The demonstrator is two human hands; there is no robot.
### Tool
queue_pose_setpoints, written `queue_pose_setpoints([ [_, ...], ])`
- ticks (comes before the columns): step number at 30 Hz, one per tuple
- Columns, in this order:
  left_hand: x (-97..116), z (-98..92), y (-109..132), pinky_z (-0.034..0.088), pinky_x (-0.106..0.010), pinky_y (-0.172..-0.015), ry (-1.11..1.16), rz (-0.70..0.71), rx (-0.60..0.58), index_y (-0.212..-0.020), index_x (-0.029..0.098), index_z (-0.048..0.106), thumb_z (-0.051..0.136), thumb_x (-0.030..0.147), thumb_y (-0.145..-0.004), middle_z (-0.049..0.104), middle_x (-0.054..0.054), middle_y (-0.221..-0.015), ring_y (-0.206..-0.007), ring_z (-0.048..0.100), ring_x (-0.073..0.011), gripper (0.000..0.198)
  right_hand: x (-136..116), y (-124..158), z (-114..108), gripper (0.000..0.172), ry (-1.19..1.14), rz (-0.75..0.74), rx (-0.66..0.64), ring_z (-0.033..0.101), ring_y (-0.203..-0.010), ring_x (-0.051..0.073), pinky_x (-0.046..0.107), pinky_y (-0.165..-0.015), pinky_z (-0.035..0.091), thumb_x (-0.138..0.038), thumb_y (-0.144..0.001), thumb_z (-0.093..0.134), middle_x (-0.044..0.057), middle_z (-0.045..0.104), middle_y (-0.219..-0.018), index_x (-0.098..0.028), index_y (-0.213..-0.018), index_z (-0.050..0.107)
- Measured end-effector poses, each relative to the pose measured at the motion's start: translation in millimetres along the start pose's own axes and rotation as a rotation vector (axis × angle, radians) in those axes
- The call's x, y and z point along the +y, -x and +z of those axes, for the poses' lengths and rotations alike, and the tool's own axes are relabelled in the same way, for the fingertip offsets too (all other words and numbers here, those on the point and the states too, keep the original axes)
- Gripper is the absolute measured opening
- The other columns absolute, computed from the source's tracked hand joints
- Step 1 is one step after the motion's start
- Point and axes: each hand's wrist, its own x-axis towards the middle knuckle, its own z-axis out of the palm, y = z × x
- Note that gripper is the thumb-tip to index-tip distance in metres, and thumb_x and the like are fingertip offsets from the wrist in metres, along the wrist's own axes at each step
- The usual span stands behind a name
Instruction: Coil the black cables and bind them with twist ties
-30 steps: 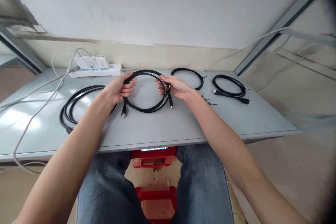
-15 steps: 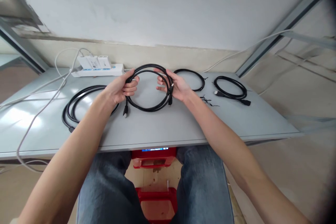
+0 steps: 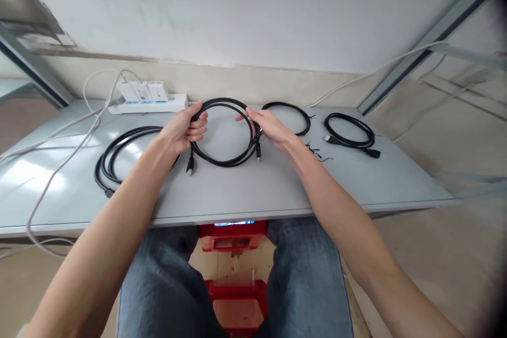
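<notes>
Both my hands hold a coiled black cable (image 3: pixel 223 161) just above the grey table (image 3: pixel 257 185). My left hand (image 3: pixel 182 132) is closed round the coil's left side, and a plug end hangs below it. My right hand (image 3: pixel 269 128) pinches the right side, where a second plug end dangles. The loop sits tilted between the two hands.
A larger black cable coil (image 3: pixel 114 156) lies at the left. Two smaller coils, one (image 3: pixel 295 113) behind my right hand and another (image 3: pixel 350 132) further right, rest near some black twist ties (image 3: pixel 315 152). A white power strip (image 3: pixel 146 103) with adapters and white cords sits at the back left. A red crate (image 3: pixel 232 235) is under the table.
The coil was lifted and tilted slightly, then settled lower again; my right hand has shifted its pinch along the coil's right side. My left hand's grip has stayed the same.
</notes>
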Motion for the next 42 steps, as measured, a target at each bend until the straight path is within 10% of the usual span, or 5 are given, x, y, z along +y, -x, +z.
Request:
queue_pose_setpoints([
  [5,1.9,2.1,1.8,0.017,-0.015,-0.033,-0.025,0.024,0.037,-0.074,0.021,0.053,0.052,0.042,-0.126,0.023,0.012,-0.056,-0.037,0.017,-0.0046,0.057,-3.9,1.5,-7.1,0.051,0.124,-0.017,0.072,0.043,-0.060,0.011,0.023,-0.058,0.042,-0.038,-0.110,0.090,-0.004,0.045,-0.061,-0.018,-0.066,0.072],
  [15,2.5,1.0,1.7,0.015,-0.015,-0.033,-0.053,0.043,0.021,-0.073,0.022,0.048,0.061,0.046,-0.122,0.023,0.011,-0.055,-0.038,0.017,-0.0045,0.056,-13.9,5.6,-6.9,0.045,-0.327,0.260,0.059,0.059,-0.061,0.010,0.024,-0.064,0.060,-0.036,-0.113,0.087,0.002,0.071,-0.074,-0.016,-0.075,0.076],
  [28,4.4,-11.5,-3.2,0.013,-0.017,-0.033,0.040,0.091,0.074,-0.078,0.025,0.037,0.067,0.050,-0.120,0.022,0.013,-0.053,-0.035,0.017,-0.0043,0.057,-2.2,3.8,-25.5,0.012,-0.276,0.214,-0.259,0.080,-0.076,0.017,0.032,-0.079,0.076,-0.018,-0.093,0.098,0.008,0.086,-0.092,-0.015,-0.091,0.087],
  [42,6.4,-7.8,2.1,0.014,-0.016,-0.033,-0.001,0.091,0.093,-0.076,0.025,0.039,0.061,0.047,-0.123,0.023,0.012,-0.054,-0.035,0.018,-0.0044,0.057,0.9,6.3,-35.8,0.056,-0.048,0.263,-0.577,0.088,-0.076,0.022,0.027,-0.076,0.075,-0.051,-0.063,0.120,0.013,0.089,-0.086,-0.014,-0.094,0.092],
])
